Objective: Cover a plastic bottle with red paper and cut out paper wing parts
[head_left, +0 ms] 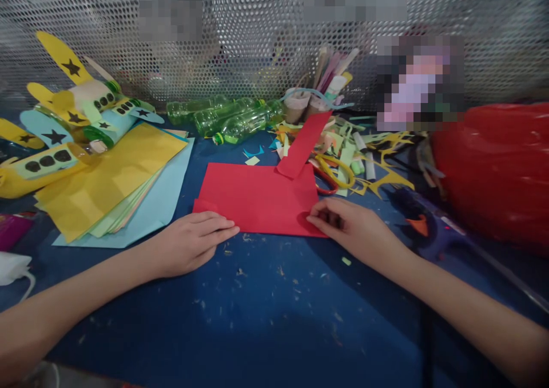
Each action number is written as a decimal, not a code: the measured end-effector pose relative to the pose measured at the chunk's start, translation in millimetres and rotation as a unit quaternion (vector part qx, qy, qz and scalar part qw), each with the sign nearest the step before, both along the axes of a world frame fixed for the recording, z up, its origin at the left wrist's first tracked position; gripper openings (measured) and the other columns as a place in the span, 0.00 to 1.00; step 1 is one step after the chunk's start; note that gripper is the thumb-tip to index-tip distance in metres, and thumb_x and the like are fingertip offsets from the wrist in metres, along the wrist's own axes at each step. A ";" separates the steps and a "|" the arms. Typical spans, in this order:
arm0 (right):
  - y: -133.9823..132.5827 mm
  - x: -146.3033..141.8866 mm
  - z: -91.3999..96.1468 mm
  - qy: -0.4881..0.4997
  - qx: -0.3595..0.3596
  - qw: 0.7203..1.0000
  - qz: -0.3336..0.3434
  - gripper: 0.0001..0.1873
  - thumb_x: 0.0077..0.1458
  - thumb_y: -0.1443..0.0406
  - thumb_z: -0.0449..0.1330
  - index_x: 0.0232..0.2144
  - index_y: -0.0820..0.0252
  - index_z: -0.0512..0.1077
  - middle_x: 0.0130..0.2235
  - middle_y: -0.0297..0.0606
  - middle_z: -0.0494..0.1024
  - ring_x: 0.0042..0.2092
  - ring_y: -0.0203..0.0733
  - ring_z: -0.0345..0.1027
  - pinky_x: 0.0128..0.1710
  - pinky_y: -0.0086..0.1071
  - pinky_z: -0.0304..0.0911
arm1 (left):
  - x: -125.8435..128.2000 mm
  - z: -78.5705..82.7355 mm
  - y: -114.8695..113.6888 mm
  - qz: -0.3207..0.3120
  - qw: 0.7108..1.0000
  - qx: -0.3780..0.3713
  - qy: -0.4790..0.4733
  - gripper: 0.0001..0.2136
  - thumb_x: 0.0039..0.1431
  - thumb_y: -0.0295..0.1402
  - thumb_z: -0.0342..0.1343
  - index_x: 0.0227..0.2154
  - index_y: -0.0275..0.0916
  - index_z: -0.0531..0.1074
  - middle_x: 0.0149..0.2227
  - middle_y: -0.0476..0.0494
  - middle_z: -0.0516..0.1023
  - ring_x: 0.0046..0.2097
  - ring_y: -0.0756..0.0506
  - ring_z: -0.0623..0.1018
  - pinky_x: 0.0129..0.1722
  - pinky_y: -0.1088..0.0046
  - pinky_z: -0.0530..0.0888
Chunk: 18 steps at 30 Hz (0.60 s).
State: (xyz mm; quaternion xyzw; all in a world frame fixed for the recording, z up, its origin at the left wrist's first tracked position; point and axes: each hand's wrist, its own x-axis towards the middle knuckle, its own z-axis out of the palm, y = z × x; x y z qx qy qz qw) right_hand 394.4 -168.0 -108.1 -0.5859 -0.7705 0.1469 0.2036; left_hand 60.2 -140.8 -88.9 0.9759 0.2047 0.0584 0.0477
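Observation:
A red sheet of paper (257,196) lies flat on the blue table in front of me. My left hand (195,239) rests with stretched fingers on its lower left corner, where a small red piece shows under the fingertips. At the lower right edge, thumb and fingertips of my right hand (343,219) pinch the paper. A red paper strip (305,145) overlaps the sheet's top edge and slants up to the right. Just past the sheet's right side are scissors with yellow handles (343,170), partly among paper scraps.
Stacked coloured paper (115,176) and bottle planes with black stars (64,159) occupy the left. Green plastic bottles (240,122) lie behind, before a perforated metal panel (257,22). Paper scraps (392,176), a purple glue gun (441,228) and a red shiny bulky thing (497,170) are rightward.

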 end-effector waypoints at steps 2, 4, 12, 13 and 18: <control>-0.1 0.5 0.1 -0.003 0.002 1.000 0.003 0.10 0.58 0.57 0.56 0.30 0.57 0.70 0.26 0.34 0.72 0.24 0.35 0.62 0.23 0.29 0.58 | 0.7 -2.3 -1.9 0.000 1.000 0.023 -0.015 0.18 0.66 0.29 0.43 0.57 0.35 0.66 0.54 0.39 0.75 0.55 0.44 0.74 0.55 0.64 0.71; 0.0 0.9 -0.3 -0.006 0.006 1.000 0.006 0.11 0.59 0.57 0.55 0.30 0.57 0.70 0.26 0.34 0.71 0.24 0.35 0.62 0.23 0.29 0.57 | 1.4 -4.8 -3.9 -0.007 0.998 0.055 -0.026 0.18 0.66 0.30 0.45 0.56 0.33 0.67 0.53 0.39 0.75 0.54 0.43 0.74 0.54 0.63 0.72; 1.2 2.3 -3.2 0.000 0.013 1.000 0.017 0.13 0.59 0.55 0.55 0.30 0.57 0.70 0.26 0.34 0.71 0.23 0.35 0.62 0.22 0.29 0.58 | 0.8 -8.0 -6.8 -0.022 0.992 0.108 -0.055 0.16 0.66 0.30 0.47 0.53 0.29 0.69 0.52 0.36 0.76 0.54 0.42 0.75 0.52 0.64 0.75; 1.1 2.3 -3.1 0.000 0.014 1.000 0.018 0.13 0.59 0.56 0.55 0.30 0.57 0.70 0.26 0.34 0.71 0.23 0.35 0.61 0.22 0.29 0.58 | 0.8 -7.7 -6.6 -0.022 0.993 0.105 -0.056 0.16 0.66 0.30 0.47 0.53 0.29 0.69 0.52 0.36 0.76 0.54 0.42 0.75 0.53 0.63 0.75; 0.7 1.6 -2.0 0.003 0.018 1.000 0.021 0.10 0.59 0.58 0.55 0.30 0.57 0.70 0.26 0.34 0.71 0.23 0.34 0.61 0.22 0.28 0.57 | 1.5 -6.3 -5.4 -0.006 0.995 0.091 -0.042 0.16 0.66 0.32 0.46 0.53 0.32 0.69 0.52 0.39 0.77 0.53 0.42 0.76 0.51 0.63 0.75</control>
